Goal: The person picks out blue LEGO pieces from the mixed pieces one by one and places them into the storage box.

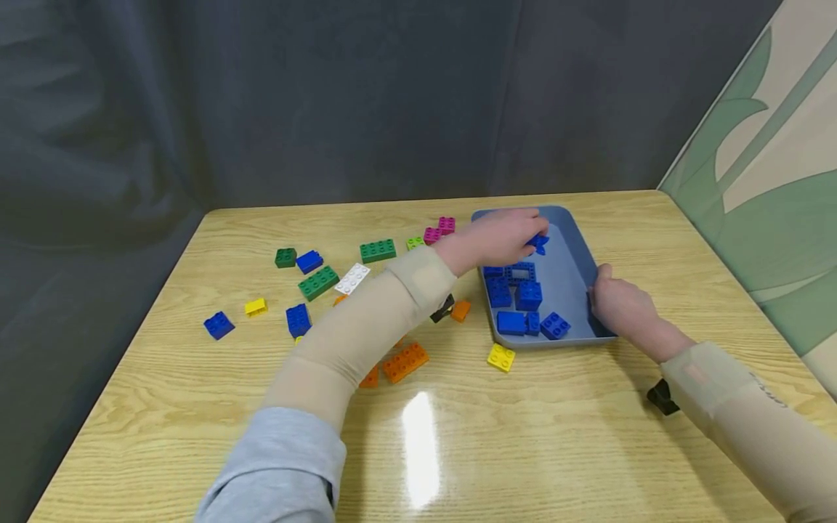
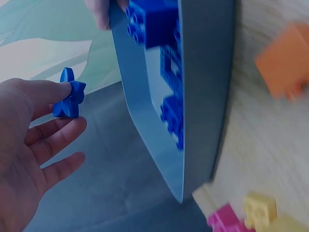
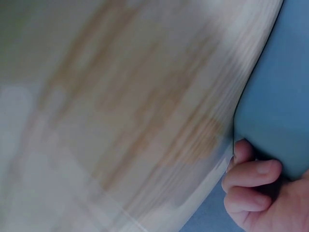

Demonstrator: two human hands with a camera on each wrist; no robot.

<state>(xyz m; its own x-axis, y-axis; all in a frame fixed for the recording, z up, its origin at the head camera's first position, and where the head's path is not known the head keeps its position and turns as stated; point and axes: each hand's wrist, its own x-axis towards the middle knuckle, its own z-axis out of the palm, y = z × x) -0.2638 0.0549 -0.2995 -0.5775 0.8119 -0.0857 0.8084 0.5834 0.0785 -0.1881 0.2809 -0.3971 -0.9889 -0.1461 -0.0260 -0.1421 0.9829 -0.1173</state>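
My left hand (image 1: 500, 237) reaches over the far part of the grey-blue tray (image 1: 569, 283). Between its thumb and fingers it pinches a small blue flower-shaped toy piece (image 2: 70, 99), whose petals stick out in the left wrist view; the other fingers are spread loosely. My right hand (image 1: 620, 309) grips the tray's near right side, its fingers (image 3: 251, 174) curled at the wall in the right wrist view. Inside the tray, along its left side, lie several blue toy bricks (image 1: 528, 296), including a blue window-like frame (image 1: 521, 272).
Left of the tray, loose bricks are scattered: green (image 1: 378, 250), white (image 1: 352, 279), pink (image 1: 447, 224), orange (image 1: 405, 362) and blue (image 1: 219, 325). A yellow brick (image 1: 500, 357) lies just in front of the tray. A dark curtain (image 1: 392, 102) hangs behind the table.
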